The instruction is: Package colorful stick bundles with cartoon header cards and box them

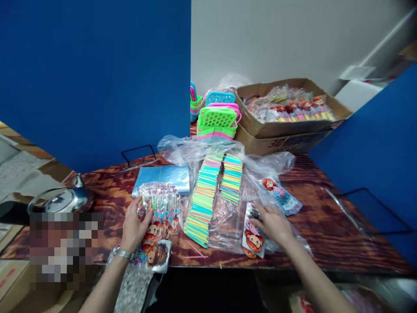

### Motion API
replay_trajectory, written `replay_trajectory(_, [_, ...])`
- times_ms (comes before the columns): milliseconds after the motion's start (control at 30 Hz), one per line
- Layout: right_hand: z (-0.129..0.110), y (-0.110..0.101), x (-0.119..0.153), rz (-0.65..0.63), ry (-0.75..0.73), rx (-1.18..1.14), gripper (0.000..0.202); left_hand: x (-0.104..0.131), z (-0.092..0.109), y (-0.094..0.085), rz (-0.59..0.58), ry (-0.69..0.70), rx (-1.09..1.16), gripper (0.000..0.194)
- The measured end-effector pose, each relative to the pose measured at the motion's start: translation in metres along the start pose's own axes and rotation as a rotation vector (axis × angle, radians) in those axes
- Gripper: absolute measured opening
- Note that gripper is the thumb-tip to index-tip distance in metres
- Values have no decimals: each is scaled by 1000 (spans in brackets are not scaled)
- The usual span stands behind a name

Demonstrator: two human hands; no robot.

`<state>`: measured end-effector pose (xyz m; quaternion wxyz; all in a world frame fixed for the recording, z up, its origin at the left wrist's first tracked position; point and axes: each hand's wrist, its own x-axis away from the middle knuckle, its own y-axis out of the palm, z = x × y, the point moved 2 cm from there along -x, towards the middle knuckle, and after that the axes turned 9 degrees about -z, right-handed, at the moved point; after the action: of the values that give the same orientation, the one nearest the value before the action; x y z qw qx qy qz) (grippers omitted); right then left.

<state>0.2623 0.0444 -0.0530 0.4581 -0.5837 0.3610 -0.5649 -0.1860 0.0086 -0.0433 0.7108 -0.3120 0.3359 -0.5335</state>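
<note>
A pile of clear plastic packets [158,204] with printed red-haired doll figures lies at the left front of the table. My left hand [135,224], with a metal watch on the wrist, grips the pile's left edge, its thumb over the plastic. Toward the right, my right hand [273,221] pinches the upper part of a printed doll card [254,239] near the table's front edge; its fingertips are partly hidden. Two rows of thin coloured sticks [205,195] lie between my hands on clear plastic sheeting [228,226]. Another doll-printed packet [282,195] rests beyond my right hand.
Blue plastic bags [163,178] lie behind the packets. Stacked coloured baskets [216,117] and a cardboard box [289,126] of doll packets stand at the back. A metal kettle [61,200] is at the left. Loose pink sticks [195,256] lie near the front edge.
</note>
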Motion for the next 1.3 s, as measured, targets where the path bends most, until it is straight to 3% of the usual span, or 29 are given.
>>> replay_trajectory(333, [30, 8, -18, 56, -30, -198, 32, 5, 5, 5, -53, 0, 19, 66])
replay_trajectory(567, [28, -4, -18, 117, -70, -169, 22, 4, 3, 7, -19, 20, -3, 60])
replay_trajectory(667, [26, -14, -13, 146, -57, -146, 26, 6, 18, 1, 75, 77, -54, 56])
replay_trajectory(767, [21, -34, 0, 202, -130, -194, 27, 13, 56, -1, 156, 181, -36, 54])
replay_trajectory(833, [12, -55, 13, 240, -243, -266, 27, 21, 91, 8, 52, 248, 76, 47])
replay_trajectory(933, [-9, -87, 37, 291, -483, -399, 22, 35, 149, 36, -304, 325, 323, 39])
replay_trajectory(1033, [-32, -105, 56, 334, -604, -443, 16, 47, 191, 64, -541, 368, 546, 36])
replay_trajectory(1133, [-48, -106, 65, 381, -611, -475, 13, 55, 203, 82, -677, 283, 689, 21])
replay_trajectory(1300, [-65, -99, 66, 464, -614, -555, 11, 62, 189, 94, -767, 143, 849, 19])
